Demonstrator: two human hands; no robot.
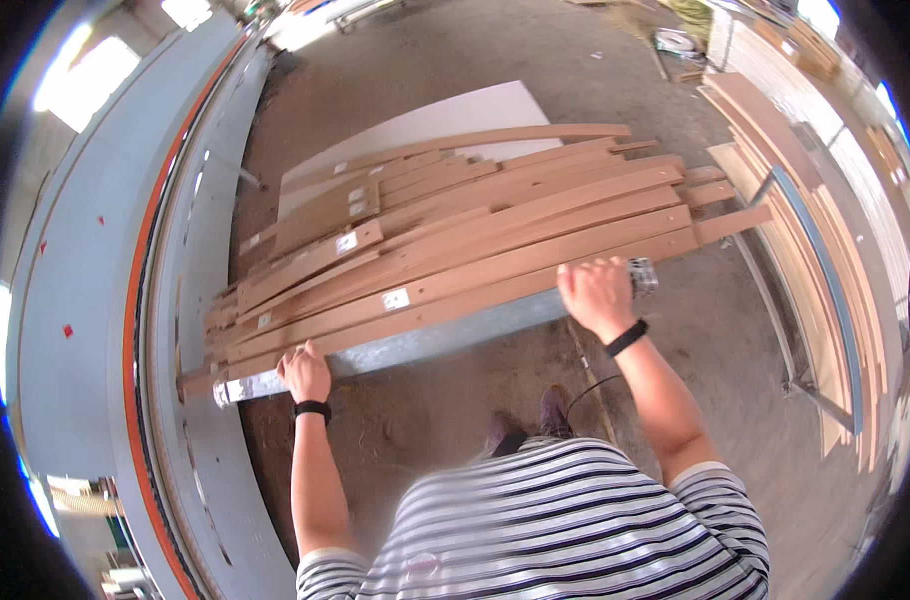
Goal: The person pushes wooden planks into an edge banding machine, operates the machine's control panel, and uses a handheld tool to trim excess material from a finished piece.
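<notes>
A long grey machine (80, 270) with an orange strip (129, 370) stands left, stacked boards (765, 130) right

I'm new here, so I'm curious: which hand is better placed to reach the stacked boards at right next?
Probably the right hand: it grips the bar nearer the stacked boards. The left hand grips toward the other end, farther off. Either would need to let go first.

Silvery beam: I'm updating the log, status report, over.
Left hand, right hand: gripping silvery beam, one near each end. Beam: alongside brown planks. Close by: grey structure off left end.
</notes>
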